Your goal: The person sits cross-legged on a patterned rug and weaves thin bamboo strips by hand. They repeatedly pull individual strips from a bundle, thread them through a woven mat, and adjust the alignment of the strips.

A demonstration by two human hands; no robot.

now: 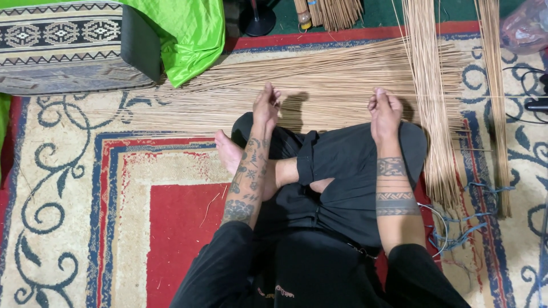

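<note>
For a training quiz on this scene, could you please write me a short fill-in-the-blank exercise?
1. The sticks lie on a patterned ____.
2. Both hands, left hand and right hand, rest at the sticks, above legs that are ____.
3. The cloth at the top is bright ____.

Missing words: carpet; crossed; green

sticks [342, 80]: tan | carpet [142, 188]: red, cream, blue scrolls | cloth [182, 34]: green

A patterned carpet [68, 188] in red, cream and blue scrolls covers the floor. At the upper left sits a cushion [57, 45] with woven geometric bands, a bright green cloth [182, 34] draped beside it. Green flooring [377, 14] shows beyond the carpet's far edge.
</note>
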